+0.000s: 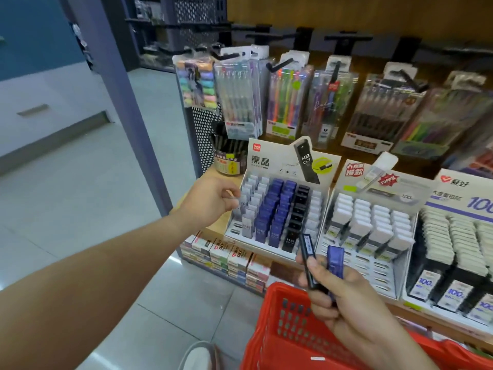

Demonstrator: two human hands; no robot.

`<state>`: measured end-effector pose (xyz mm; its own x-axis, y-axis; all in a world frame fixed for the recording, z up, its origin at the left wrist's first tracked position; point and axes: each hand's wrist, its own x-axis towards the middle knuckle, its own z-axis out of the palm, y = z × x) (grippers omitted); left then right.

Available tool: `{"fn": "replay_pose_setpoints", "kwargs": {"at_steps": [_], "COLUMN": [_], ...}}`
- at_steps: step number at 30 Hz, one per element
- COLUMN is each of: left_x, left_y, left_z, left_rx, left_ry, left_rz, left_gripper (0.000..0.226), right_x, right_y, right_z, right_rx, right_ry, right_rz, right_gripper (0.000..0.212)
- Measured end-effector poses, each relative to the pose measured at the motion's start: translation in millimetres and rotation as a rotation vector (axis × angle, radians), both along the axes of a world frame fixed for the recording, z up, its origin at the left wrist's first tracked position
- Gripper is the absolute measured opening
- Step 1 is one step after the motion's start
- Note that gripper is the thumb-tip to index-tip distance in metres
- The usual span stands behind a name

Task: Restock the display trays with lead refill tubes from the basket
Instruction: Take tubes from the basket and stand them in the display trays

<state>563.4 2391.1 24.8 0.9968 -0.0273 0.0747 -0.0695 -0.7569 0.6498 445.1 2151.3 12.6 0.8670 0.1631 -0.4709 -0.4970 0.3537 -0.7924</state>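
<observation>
Head view, sole entry sheet.

1. White cardboard display tray (pixel 250 243), marked HB 0.7, sloped toward the aisle. Pale, blue and black tubes stood upright in columns, probably so that the labels faced the shopper.
2. Left hand (pixel 210 202), reached to the tray's leftmost column. Curled fingertips pinched a pale grey refill tube (pixel 241 203) by its top, apparently to seat it in its slot.
3. Right hand (pixel 346 303), held just above the basket. The fingers were wrapped round a slim black refill tube (pixel 308 260) and a translucent blue refill tube (pixel 335 263), fanned upward, likely kept ready as next stock.
4. Red perforated plastic basket (pixel 266 340), below the shelf edge and close for reach. Its contents were hidden.
</observation>
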Motion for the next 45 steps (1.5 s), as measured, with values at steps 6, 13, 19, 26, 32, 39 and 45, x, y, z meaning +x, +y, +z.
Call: {"fn": "replay_pose_setpoints", "kwargs": {"at_steps": [6,13,19,26,32,39,45], "left_x": [-1,2,0,-43,-89,-95,-27], "left_y": [-3,-8,-14,-63,-109,-97,-5], "left_z": [-8,-20,-6,61,41,31,12], "left_rx": [0.051,0.271,0.248,-0.321,-0.397,-0.435,0.105], "left_ry": [-0.058,-0.168,-0.11,0.104,0.227,0.174,-0.192], "left_rz": [-0.072,-0.152,-0.03,-0.187,-0.379,-0.277,0.069], "left_gripper": [0.016,0.013,0.014,0.014,0.013,0.011,0.014], "right_x": [-1,-1,-5,-8,-10,-16,-6], "right_y": [-5,-4,-6,-19,-23,-22,-16], "right_z": [-1,0,1,13,27,27,23], "right_rx": [0.082,0.084,0.021,-0.095,0.033,-0.162,-0.163], "right_ry": [0.005,-0.012,-0.036,-0.074,-0.073,-0.044,-0.045], "right_rz": [0.013,-0.046,-0.074,-0.09,-0.188,-0.102,-0.088], "right_gripper": [0.035,0.032,0.035,0.022,0.019,0.017,0.019]}}
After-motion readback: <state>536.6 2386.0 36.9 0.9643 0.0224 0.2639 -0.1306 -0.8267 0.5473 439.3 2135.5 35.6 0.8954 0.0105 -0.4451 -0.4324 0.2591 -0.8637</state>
